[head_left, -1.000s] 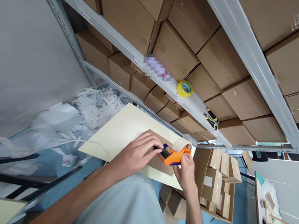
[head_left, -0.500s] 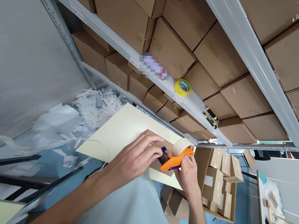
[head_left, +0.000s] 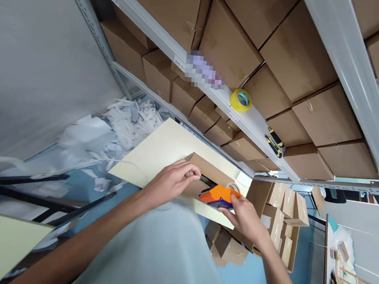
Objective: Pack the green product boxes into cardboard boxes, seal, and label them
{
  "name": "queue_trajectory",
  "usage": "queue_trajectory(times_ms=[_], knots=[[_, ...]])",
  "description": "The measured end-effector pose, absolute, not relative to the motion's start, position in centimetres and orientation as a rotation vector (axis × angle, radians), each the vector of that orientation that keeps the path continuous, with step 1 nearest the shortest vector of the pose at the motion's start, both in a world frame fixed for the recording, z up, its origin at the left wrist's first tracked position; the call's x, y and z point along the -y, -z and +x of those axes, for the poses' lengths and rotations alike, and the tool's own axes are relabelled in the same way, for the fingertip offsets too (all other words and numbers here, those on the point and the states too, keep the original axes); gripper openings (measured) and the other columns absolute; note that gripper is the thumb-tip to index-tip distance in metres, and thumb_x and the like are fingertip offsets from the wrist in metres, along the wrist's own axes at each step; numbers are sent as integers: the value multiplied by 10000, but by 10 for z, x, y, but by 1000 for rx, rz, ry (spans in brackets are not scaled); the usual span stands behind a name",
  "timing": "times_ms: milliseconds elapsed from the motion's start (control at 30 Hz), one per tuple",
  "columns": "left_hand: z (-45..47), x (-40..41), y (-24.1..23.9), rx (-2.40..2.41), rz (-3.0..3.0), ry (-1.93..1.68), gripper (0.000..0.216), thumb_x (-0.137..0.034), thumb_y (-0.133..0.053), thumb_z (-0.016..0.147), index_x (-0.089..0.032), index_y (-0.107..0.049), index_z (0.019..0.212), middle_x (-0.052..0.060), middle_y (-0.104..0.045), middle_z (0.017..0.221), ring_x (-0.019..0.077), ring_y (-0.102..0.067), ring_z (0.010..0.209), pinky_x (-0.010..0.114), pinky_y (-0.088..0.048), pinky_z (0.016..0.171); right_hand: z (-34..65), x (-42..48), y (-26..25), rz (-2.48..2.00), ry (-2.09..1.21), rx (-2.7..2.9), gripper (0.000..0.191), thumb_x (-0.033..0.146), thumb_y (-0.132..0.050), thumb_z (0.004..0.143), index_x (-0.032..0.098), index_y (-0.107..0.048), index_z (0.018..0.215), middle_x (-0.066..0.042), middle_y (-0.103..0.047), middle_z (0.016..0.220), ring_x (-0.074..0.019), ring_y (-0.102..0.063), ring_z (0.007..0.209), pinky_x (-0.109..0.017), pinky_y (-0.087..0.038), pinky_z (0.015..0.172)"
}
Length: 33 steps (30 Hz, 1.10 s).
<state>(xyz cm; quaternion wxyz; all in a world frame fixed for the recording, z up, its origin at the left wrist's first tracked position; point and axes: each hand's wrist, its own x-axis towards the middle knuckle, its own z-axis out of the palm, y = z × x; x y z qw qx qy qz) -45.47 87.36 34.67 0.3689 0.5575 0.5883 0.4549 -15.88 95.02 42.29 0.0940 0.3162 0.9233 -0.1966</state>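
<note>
A small cardboard box (head_left: 212, 168) lies on a pale yellow board (head_left: 153, 149), with a dark gap along its top. My left hand (head_left: 169, 178) is at the box's left end, its fingers curled in a pinch; what they hold, if anything, is too small to make out. In my right hand (head_left: 246, 212) is an orange and blue tape dispenser (head_left: 219, 195), held low over the right part of the box. The tape roll on it is mostly hidden behind the orange body.
Shelves ahead hold many cardboard boxes (head_left: 230, 43). On the shelf edge lie a yellow tape roll (head_left: 241, 100) and two utility knives (head_left: 274, 146). Paper scraps (head_left: 134, 123) pile up at left. A large carton (head_left: 260, 193) of small boxes stands at right.
My right hand has turned the tape dispenser, so its roll now faces away behind the orange body. My left fingers have drawn back left from the dispenser's front and closed into a pinch.
</note>
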Motion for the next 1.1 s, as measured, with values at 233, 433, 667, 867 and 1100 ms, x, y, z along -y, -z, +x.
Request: queue_trajectory(times_ms=[233,433,667,867,1100], knots=[[-448,-881,-290,-1326,995,-1076,464,-678,-695,860,-225,-744,947,75,-801,976,262,-739,937,392,-613,907,-162,-1006,-433,922,1296,-2085,459,658,-675,1048,204,-697,1112,-53,-827,944,-221,-782,822,-294,-593,735],[-448,-898,-240,-1225,536,-1091,721,-780,-937,501,-213,-705,879,61,-766,942,268,-736,990,475,-602,1022,-193,-1045,-391,955,1629,-1737,647,787,-815,861,189,-684,1069,-39,-819,873,-206,-795,788,-272,-623,708],[-457,-908,-214,-1161,407,-1065,731,-662,-1029,415,-196,-702,874,12,-702,803,211,-706,880,486,-594,1036,-197,-1063,-344,975,1672,-1666,671,788,-836,825,169,-708,1052,-53,-820,865,-154,-743,683,-198,-504,532],[-461,-916,-198,-1235,369,-1029,595,-536,-1039,434,-176,-711,775,42,-731,807,239,-733,896,473,-639,1001,-203,-1061,-310,1018,1712,-1610,627,735,-927,749,182,-699,937,-47,-821,849,-173,-758,739,-231,-606,675],[-472,-908,-185,-1319,322,-952,572,-516,-1029,450,-159,-726,777,49,-754,778,266,-767,872,471,-673,944,-214,-1059,-287,966,1794,-1543,630,735,-946,733,175,-717,908,-31,-819,822,-160,-744,702,-228,-617,680]])
